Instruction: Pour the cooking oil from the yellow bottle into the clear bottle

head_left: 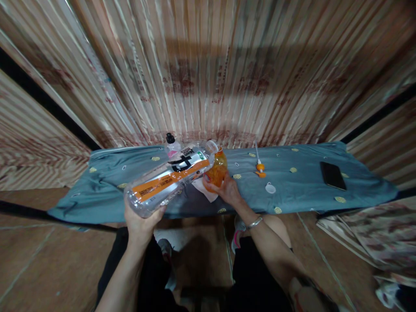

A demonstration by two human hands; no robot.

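Observation:
My left hand grips the base of a large clear plastic bottle with an orange and black label. The bottle lies tilted, its open mouth pointing right and up over a small orange bottle. My right hand is wrapped round that small orange bottle and holds it on a white tissue on the blue cloth. An orange pump head with a white tube and a white cap lie loose to the right of it.
A low table under a blue patterned cloth carries a black-capped small bottle at the back and a black phone at the right. Striped curtains hang behind. My knees are below the table's front edge.

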